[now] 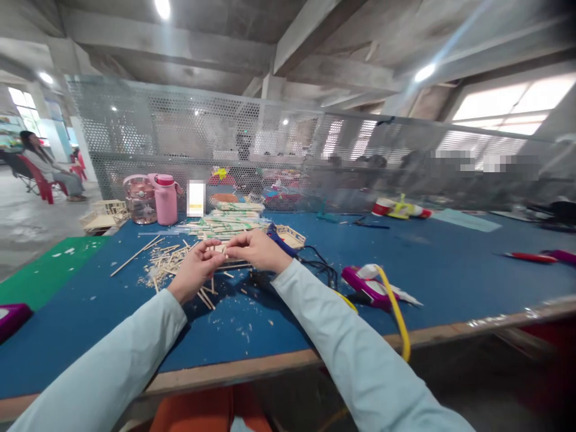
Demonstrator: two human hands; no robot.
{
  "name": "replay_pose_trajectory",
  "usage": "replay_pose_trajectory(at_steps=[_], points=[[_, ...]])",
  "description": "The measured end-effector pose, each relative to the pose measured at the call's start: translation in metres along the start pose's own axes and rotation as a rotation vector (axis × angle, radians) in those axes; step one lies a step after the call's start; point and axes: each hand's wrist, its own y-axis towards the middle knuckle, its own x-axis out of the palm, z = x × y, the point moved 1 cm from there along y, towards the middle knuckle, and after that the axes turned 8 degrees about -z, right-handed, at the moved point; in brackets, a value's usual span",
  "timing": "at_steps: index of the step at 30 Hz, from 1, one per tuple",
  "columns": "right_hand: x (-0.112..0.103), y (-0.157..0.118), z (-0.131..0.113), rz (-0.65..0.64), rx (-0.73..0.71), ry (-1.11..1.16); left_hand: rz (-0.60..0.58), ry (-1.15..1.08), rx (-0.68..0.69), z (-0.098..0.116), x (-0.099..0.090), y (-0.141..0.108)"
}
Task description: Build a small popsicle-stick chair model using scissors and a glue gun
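My left hand and my right hand meet above the blue table, both with fingers pinched together. Between their fingertips shows a small pale piece, too small to make out. Loose short wooden sticks lie heaped beside my left hand, with a few more under it. Behind the hands is a pile of wrapped wooden sticks in white and green paper. A blue-handled tool with a black cord lies just past my right hand, in front of a small wooden frame of sticks.
A pink bottle and a clear jug stand at the back left, near a wooden stick tray. To the right lie a purple and white tool and a yellow strap. A perforated metal screen borders the table's back.
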Motion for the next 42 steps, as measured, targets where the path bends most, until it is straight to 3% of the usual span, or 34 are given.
replay_pose_trajectory(at_steps=[4, 8, 10, 14, 17, 20, 30, 34, 38, 42], points=[[-0.007, 0.011, -0.001, 0.042, -0.150, -0.139, 0.066, 0.094, 0.013, 0.007, -0.009, 0.001], [-0.004, 0.019, 0.011, 0.233, -0.258, -0.447, 0.344, 0.353, 0.183, 0.020, -0.028, 0.012], [0.003, 0.022, 0.019, 0.255, -0.259, -0.587, 0.382, 0.454, 0.251, 0.026, -0.035, 0.022], [0.013, 0.022, 0.027, 0.274, -0.278, -0.739, 0.153, 0.611, 0.313, 0.026, -0.037, 0.040], [0.015, 0.020, 0.029, 0.257, -0.290, -0.800, -0.006, 0.645, 0.244, 0.016, -0.038, 0.040], [0.015, 0.019, 0.031, 0.251, -0.286, -0.819, -0.091, 0.648, 0.177, 0.007, -0.045, 0.035], [0.024, 0.020, 0.027, 0.292, -0.275, -0.761, -0.133, 0.721, 0.175, -0.001, -0.047, 0.038], [0.023, 0.021, 0.031, 0.344, -0.281, -0.611, -0.101, 0.742, 0.211, -0.003, -0.048, 0.038], [0.019, 0.021, 0.038, 0.413, -0.210, -0.482, -0.072, 0.778, 0.192, -0.003, -0.048, 0.037], [0.018, 0.022, 0.038, 0.356, -0.129, -0.565, -0.047, 0.819, 0.169, -0.002, -0.047, 0.035]])
